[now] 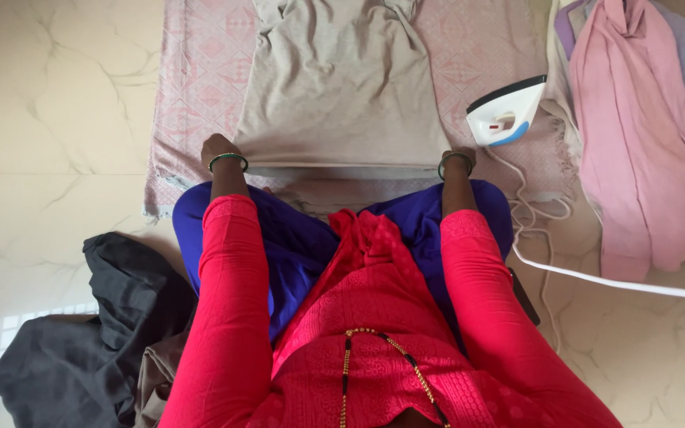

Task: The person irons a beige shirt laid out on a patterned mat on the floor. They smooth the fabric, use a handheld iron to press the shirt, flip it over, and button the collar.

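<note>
A beige garment (341, 87) lies spread flat on a pink patterned cloth (200, 79) on the floor. My left hand (217, 149) grips the garment's near left corner, and my right hand (459, 158) grips its near right corner. Both wrists wear green bangles, and both arms are in bright pink sleeves. My fingers are mostly hidden under the hem. A white and blue electric iron (507, 111) stands on the cloth just right of the garment, above my right hand.
A pile of pink and lilac clothes (636, 135) lies at the right. The iron's white cord (596, 277) runs across the marble floor at the right. A dark grey heap of clothes (89, 333) sits at the lower left.
</note>
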